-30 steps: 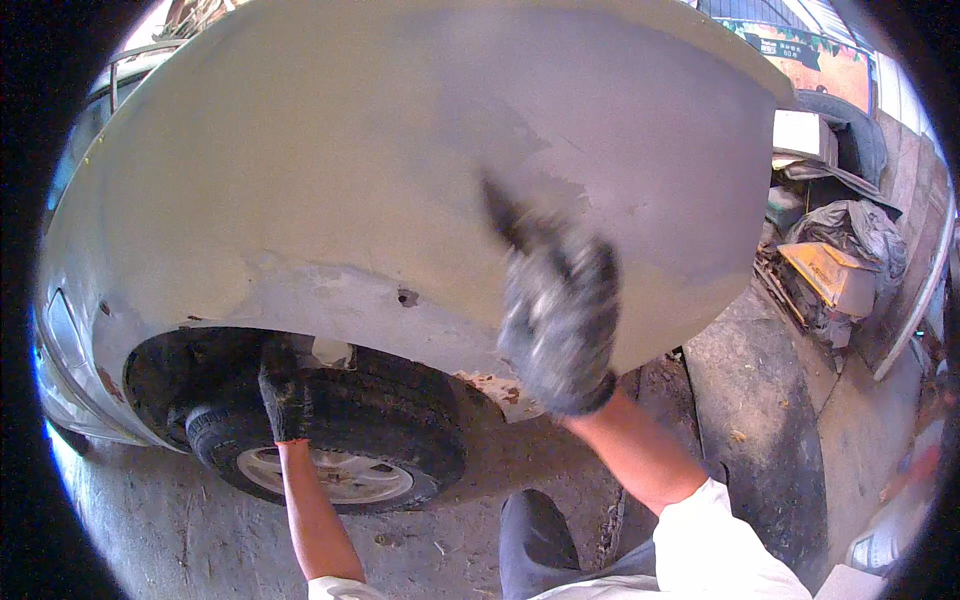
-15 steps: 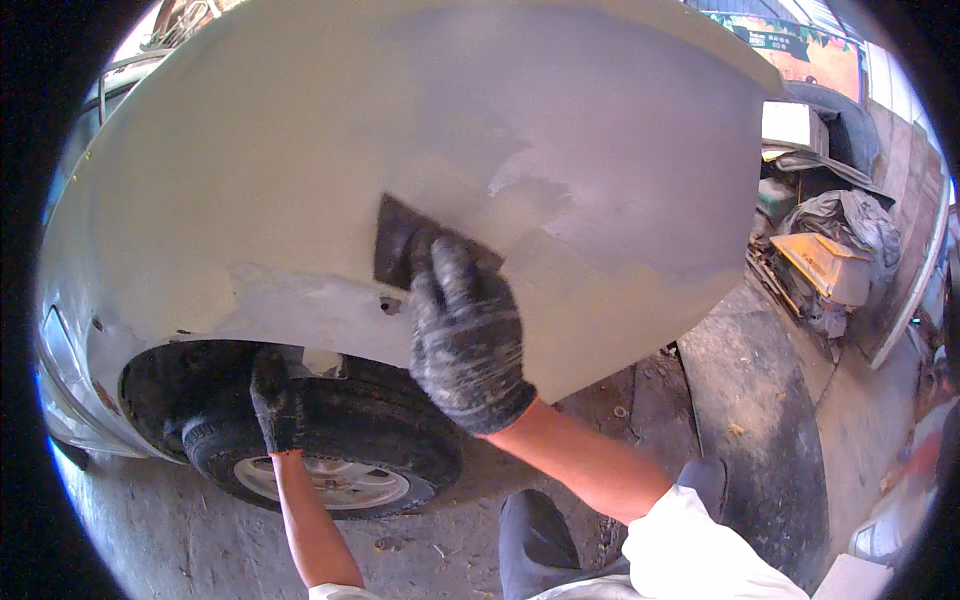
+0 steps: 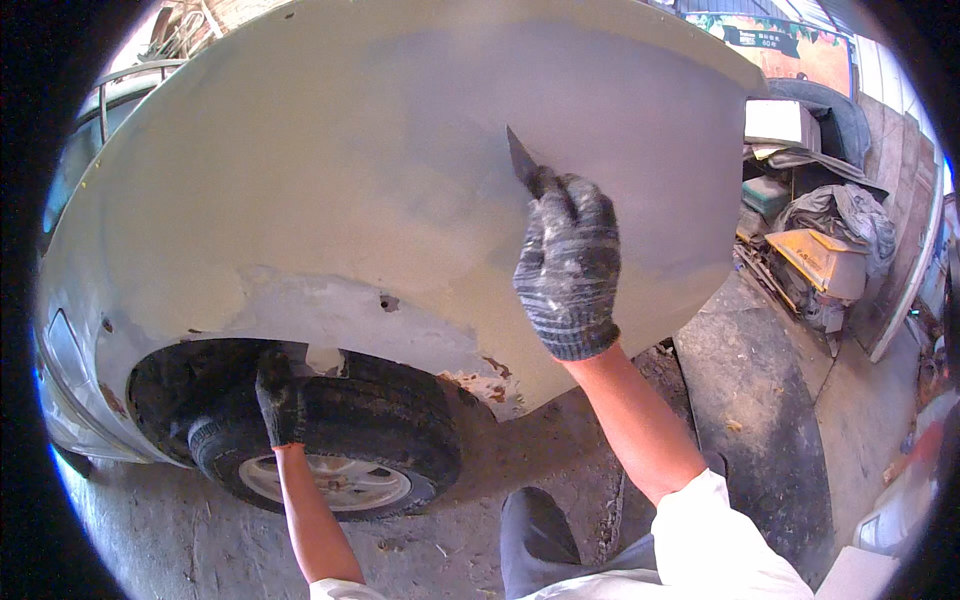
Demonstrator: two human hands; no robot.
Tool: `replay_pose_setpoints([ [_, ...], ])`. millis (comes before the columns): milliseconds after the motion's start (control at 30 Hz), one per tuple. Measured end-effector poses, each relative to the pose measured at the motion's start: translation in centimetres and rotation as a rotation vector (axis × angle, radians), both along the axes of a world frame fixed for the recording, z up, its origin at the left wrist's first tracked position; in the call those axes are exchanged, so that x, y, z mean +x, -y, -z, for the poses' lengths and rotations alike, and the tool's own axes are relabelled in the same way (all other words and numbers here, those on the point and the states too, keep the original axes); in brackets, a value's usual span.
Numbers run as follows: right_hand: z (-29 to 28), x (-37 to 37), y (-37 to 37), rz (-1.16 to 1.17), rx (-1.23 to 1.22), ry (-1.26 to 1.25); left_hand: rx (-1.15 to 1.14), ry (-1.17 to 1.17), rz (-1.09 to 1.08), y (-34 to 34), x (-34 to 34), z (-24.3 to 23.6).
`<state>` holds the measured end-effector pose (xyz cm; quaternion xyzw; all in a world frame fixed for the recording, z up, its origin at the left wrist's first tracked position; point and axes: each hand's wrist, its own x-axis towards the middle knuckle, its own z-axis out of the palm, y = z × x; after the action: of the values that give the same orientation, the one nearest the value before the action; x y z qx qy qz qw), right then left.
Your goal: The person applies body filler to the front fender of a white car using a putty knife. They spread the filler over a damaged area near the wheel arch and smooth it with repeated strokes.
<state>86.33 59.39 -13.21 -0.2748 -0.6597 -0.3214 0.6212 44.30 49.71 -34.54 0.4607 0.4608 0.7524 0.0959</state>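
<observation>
A car body panel [image 3: 300,170] with patchy olive, grey and purplish coating curves across the view, a small hole and rusty spots near its wheel arch. My right hand [image 3: 567,250], in a grimy grey knit glove, grips a thin dark pad [image 3: 519,153] at the panel’s surface, right of centre. My left hand [image 3: 280,400], also gloved, reaches up into the shadowed wheel arch beside the black tyre [image 3: 390,420]; its fingers are too dark to make out.
At the right are piled clutter, a yellow plastic piece [image 3: 815,260], a white box [image 3: 775,123] and leaning boards [image 3: 895,210]. A dark mat [image 3: 750,420] lies on the concrete floor [image 3: 180,510]. My legs show at the bottom.
My right hand with the pad swept left and down half a second ago and is now back up and to the right. My left hand stays at the wheel arch.
</observation>
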Motion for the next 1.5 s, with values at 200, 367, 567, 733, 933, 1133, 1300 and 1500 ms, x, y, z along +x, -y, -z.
replay_pose_setpoints([
  [200,4.2,-5.0,2.2,-0.249,-0.177,0.031,-0.122,-0.221,-0.157,0.3,0.3,-0.9],
  [367,4.6,-3.4,5.0,-0.303,-0.186,0.255,-0.168,-0.27,-0.314,0.4,0.9,-1.1],
  [567,0.7,-1.5,1.1,-0.03,-0.078,0.049,-0.024,-0.075,0.001,0.7,0.3,-0.8],
  [733,4.4,-5.4,2.5,0.035,-0.217,0.203,-0.085,-0.142,-0.196,0.7,0.2,-0.3],
  [933,5.6,-4.4,5.8,-0.256,-0.219,0.255,0.001,-0.187,-0.146,0.8,-0.3,-0.5],
  [1133,-1.1,-0.4,0.9,-0.088,0.055,-0.055,-0.09,-0.06,-0.082,0.8,0.3,-0.9],
  [1300,-1.3,-2.4,0.0,-0.033,0.081,0.063,-0.065,-0.044,-0.124,0.7,1.9,-1.2],
  [1500,2.5,-6.7,3.1,-0.188,-0.074,0.221,-0.029,-0.175,-0.169,1.2,2.0,-1.9],
])
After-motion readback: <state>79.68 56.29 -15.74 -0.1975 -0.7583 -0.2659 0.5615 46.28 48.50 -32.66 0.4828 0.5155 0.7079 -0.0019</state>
